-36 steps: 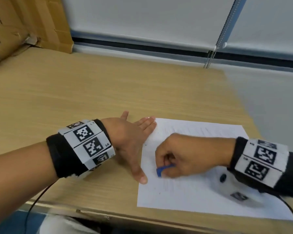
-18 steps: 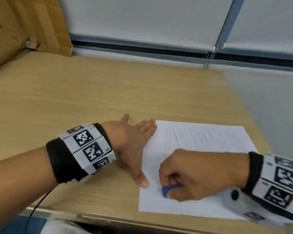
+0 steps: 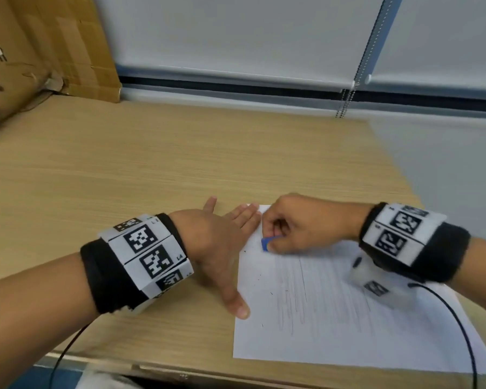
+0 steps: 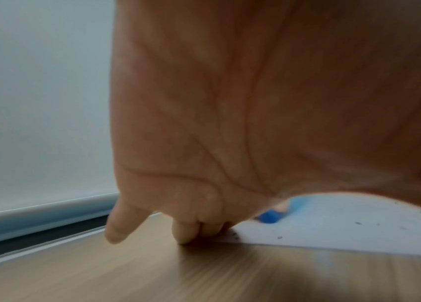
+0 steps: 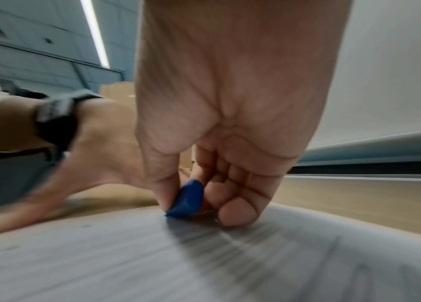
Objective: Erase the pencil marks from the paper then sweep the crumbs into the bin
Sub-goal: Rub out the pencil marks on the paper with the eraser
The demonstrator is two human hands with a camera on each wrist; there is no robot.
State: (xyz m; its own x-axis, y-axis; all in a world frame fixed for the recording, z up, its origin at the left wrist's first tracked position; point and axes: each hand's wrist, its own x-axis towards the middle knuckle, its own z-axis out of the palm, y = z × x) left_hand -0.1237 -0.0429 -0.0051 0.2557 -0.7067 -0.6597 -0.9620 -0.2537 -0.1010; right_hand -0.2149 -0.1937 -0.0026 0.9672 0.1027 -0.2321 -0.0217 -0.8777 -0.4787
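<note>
Paper (image 3: 348,318) lies closest to us on the wooden desk (image 3: 152,164), its long sides running from near to far, with faint pencil marks (image 3: 320,290) streaking its middle in the same direction and a few dark crumbs (image 3: 260,276) scattered along its left margin. We brace its left edge with our left hand (image 3: 222,248), palm down and fingers straight, the thumb tip on the near part of that edge and the fingertips at the far left corner. Just beyond, our right hand (image 3: 300,223) has its thumb and curled fingers pinched round a small blue eraser (image 3: 267,244), which presses on the sheet near that far left corner.

What the coming stroke turns on, we judge, is this: most of the remaining marks lie at about five o'clock from the eraser, toward us, so the rubbing should travel along the sheet's long axis, back toward the near edge. Our right hand is the nearer one to those marks; our left only steadies. At eleven o'clock across the desk stands cardboard (image 3: 40,51), and window blinds (image 3: 236,32) close the far side. We see no bin in any view.
</note>
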